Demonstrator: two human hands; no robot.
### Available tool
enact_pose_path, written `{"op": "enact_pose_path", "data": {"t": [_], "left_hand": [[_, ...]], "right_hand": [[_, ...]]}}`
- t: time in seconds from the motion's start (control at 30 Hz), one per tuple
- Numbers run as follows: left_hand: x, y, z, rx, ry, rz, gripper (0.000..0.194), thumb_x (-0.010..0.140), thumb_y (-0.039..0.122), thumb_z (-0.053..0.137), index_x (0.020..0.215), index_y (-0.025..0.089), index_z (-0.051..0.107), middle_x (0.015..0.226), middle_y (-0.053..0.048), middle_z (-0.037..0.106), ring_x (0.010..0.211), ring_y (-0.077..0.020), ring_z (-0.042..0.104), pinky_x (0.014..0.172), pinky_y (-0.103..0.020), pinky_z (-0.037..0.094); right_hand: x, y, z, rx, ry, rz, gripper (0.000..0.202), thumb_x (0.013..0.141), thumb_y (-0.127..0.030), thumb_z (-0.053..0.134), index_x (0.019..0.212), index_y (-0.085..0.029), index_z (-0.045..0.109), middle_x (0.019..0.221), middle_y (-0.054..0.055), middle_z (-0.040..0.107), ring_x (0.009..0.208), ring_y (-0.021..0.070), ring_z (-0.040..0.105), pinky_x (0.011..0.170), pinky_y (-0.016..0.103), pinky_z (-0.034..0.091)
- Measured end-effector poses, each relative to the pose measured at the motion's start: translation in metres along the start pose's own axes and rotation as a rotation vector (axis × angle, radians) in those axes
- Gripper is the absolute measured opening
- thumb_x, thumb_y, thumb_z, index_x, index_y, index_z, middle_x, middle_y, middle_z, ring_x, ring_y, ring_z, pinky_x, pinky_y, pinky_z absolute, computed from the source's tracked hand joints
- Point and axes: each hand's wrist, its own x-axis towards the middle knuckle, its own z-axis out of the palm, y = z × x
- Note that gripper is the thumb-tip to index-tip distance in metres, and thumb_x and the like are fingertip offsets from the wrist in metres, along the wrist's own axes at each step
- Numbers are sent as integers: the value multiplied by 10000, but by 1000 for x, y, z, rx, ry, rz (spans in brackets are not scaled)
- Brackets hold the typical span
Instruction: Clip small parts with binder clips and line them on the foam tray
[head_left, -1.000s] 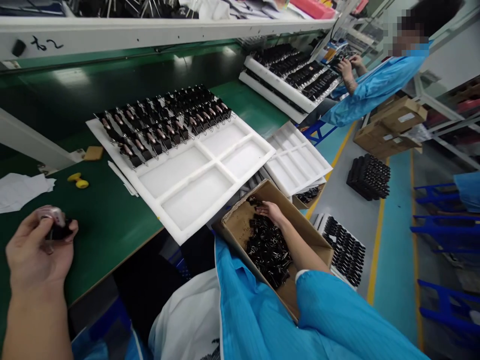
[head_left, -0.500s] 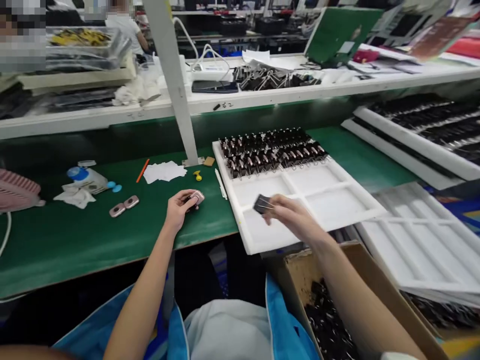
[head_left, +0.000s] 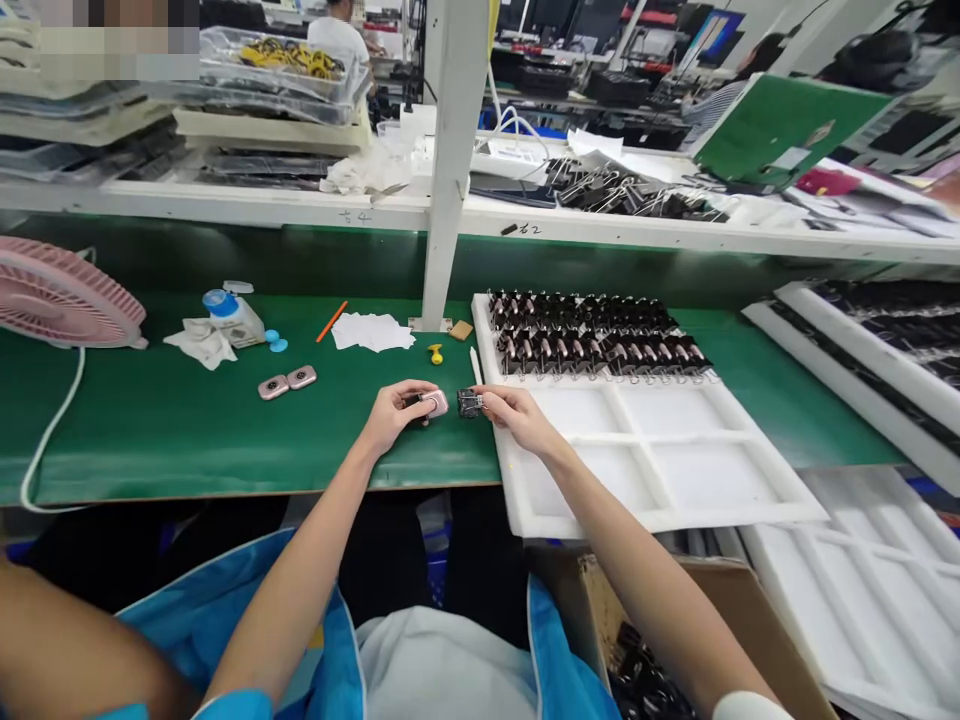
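Observation:
My left hand (head_left: 394, 413) holds a small pink oval device (head_left: 434, 403) just above the green bench (head_left: 187, 440). My right hand (head_left: 516, 413) grips a black binder clip (head_left: 469, 403) and holds it right beside the pink device, almost touching. Both hands meet at the left edge of a white foam tray (head_left: 660, 470). The tray's far rows are filled with black clips carrying pink devices (head_left: 592, 335); its near compartments are bare. Two more pink devices (head_left: 287, 382) lie on the bench to the left.
A cardboard box of loose black clips (head_left: 645, 680) sits by my right knee. A pink fan (head_left: 64, 295), a white bottle on tissue (head_left: 229, 315), paper slips (head_left: 373, 331) and a white post (head_left: 450, 160) stand on the bench. More foam trays (head_left: 885, 580) lie at right.
My right hand left the cardboard box with a black clip and carried it left across the tray to the pink device in my left hand. The view swung from the box back to the bench.

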Motion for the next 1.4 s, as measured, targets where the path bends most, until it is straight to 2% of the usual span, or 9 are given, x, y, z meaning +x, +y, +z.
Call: {"op": "enact_pose_path", "data": {"t": [0.27,0.43,0.73,0.83,0.97,1.07,1.17,1.3,1.4], "left_hand": [[-3,2,1,58,-107,-34,409,715,381,890,1051,156,831,936,-108,777,766,-220,688,595,-303,574],[-4,4,3,111,-122,-59,409,705,377,893,1046,157,842,941,-117,789,752,-236,710,633,-334,604],[-3,7,1,131,-116,-86,398,696,386,897,1028,174,845,927,-114,794,754,-248,721,662,-344,596],[-2,8,-1,158,-139,-70,423,683,375,914,1051,184,826,919,-108,788,822,-260,733,728,-341,596],[3,8,-1,90,-71,-4,514,763,431,859,1198,183,741,986,-126,767,751,-217,707,616,-289,544],[7,8,0,-28,16,57,533,830,483,785,1254,176,684,1116,-155,729,808,-232,717,611,-289,523],[8,8,1,-18,16,50,518,849,473,767,1256,166,673,1123,-150,708,855,-248,720,655,-304,521],[8,6,0,28,6,42,485,874,453,748,1257,166,675,1094,-133,705,830,-232,698,669,-313,503],[8,4,-1,44,-8,49,463,880,445,746,1244,166,683,1060,-123,708,811,-222,685,668,-315,494]], "right_hand": [[-3,-11,3,-210,-58,-62,525,986,-579,536,1238,-166,741,901,68,731,814,226,631,731,342,487],[-5,-10,6,-234,-60,-78,481,996,-543,533,1240,-182,737,1148,96,764,988,271,690,873,394,532],[-2,-16,13,-233,-38,-13,369,966,-432,588,1217,-193,714,924,52,738,763,199,637,725,337,506],[2,-25,24,-289,-85,-38,324,907,-366,670,1176,-193,725,978,48,746,819,191,647,771,325,508],[0,-32,20,-174,-41,24,258,853,-337,724,1066,-190,725,883,34,732,787,192,656,720,311,525],[-23,-36,-16,84,140,97,309,802,-390,785,1026,-203,684,813,24,712,655,187,649,642,332,554],[-62,-35,-81,174,481,90,371,723,-414,851,965,-202,665,866,54,737,675,213,696,703,376,595],[-115,-20,-188,72,922,55,413,651,-464,853,871,-206,619,820,30,707,725,199,689,721,342,570],[-146,4,-256,-213,1271,151,392,598,-459,829,823,-193,648,765,26,689,740,211,659,714,339,524]]}}
